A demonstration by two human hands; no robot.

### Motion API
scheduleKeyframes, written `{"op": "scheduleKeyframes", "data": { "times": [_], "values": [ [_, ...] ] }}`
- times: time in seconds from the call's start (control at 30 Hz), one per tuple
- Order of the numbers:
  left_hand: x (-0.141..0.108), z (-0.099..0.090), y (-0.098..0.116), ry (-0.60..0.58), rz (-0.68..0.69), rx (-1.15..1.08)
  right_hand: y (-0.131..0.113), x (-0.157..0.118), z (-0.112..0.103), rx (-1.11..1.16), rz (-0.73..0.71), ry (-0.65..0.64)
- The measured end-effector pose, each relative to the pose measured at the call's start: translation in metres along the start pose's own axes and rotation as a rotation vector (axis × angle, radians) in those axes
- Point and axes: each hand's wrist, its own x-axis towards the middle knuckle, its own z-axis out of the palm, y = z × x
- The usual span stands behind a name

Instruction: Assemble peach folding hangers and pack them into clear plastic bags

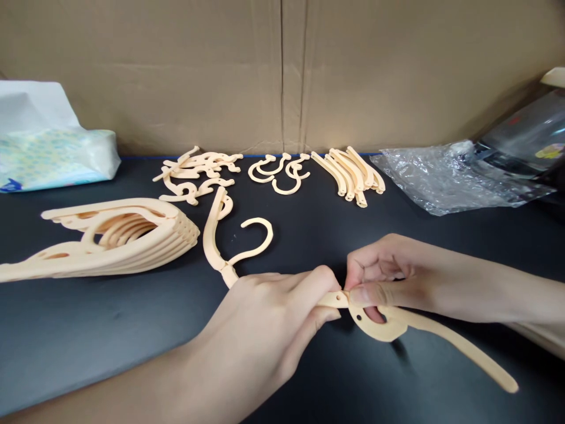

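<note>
A cream plastic folding clothes hanger stretches under my hands, its hook curling up behind my left hand. My left hand is closed around the hanger's middle and arm, hiding much of it. Thumb and fingers of my right hand pinch a flat hanger end piece with a round hole and a long curved tail pointing to the lower right. That piece meets the end of the arm between my two hands. Whether the two are locked together I cannot tell.
Stacked folded hangers lie at left. Behind are piles of small curved parts, loose hooks and straight arm pieces. A tissue pack stands far left, a clear plastic bag at right. Cardboard walls off the back.
</note>
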Motion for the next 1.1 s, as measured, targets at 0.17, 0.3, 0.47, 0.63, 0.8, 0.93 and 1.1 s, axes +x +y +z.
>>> {"op": "scheduleKeyframes", "data": {
  "times": [0.17,0.3,0.47,0.63,0.8,0.93,1.1],
  "values": [
    [0.0011,0.0011,-0.0020,0.046,0.023,0.015,0.0001,-0.0012,0.0047,0.143,0.054,0.010],
    [0.0015,0.0007,-0.0008,0.072,0.023,0.025,0.0023,-0.0016,0.0054,0.088,0.083,-0.006],
    [-0.0001,-0.0001,0.0001,0.083,0.012,-0.031,0.0021,-0.0020,0.0022,0.060,-0.016,-0.031],
    [-0.0019,-0.0007,-0.0003,0.069,-0.019,-0.052,-0.0002,-0.0029,-0.0005,-0.037,-0.062,0.008],
    [-0.0028,-0.0005,-0.0003,0.092,-0.011,-0.013,0.0031,-0.0001,-0.0027,-0.021,-0.083,0.013],
    [-0.0028,0.0001,-0.0002,0.110,-0.012,-0.040,0.0067,0.0023,-0.0010,0.091,-0.126,0.001],
    [-0.0035,0.0006,-0.0005,0.111,-0.019,-0.056,0.0078,0.0028,0.0010,0.130,-0.060,0.025]
  ]
}}
